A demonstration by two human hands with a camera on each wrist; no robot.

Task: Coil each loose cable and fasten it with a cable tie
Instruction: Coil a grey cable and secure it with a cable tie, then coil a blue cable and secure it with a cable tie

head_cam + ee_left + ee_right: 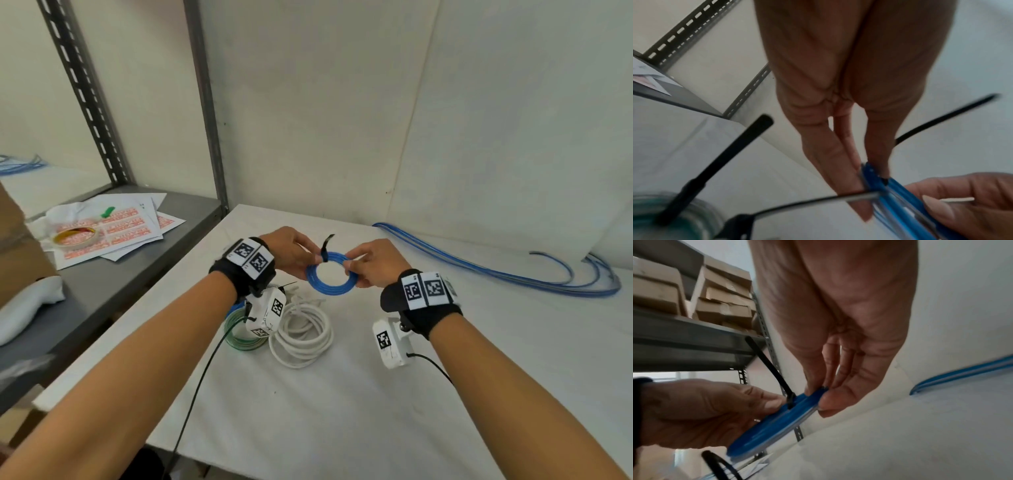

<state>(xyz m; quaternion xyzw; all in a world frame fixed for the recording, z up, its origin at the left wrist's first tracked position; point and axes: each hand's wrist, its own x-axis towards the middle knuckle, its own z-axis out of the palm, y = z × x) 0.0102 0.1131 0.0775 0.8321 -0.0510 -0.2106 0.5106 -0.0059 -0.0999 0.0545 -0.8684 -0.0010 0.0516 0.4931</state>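
Both hands hold a small blue cable coil (330, 275) up over the white table (342, 418). A black cable tie (326, 246) wraps the coil's far side, its tail sticking up. My left hand (313, 257) pinches the coil's left side beside the tie, and my right hand (351, 266) pinches its right side. In the left wrist view my left hand (871, 186) grips the blue coil (900, 204). From the right wrist, my right hand (820, 396) pinches the coil (772, 425) near the tie (772, 369), and the left hand's thumb rests by the tie's head.
A white coil (301, 334) and a green coil (236, 334) lie on the table below my left wrist. Loose blue cables (513, 275) run along the back right by the wall. A grey shelf (144, 270) on the left holds papers and a tape roll (73, 236).
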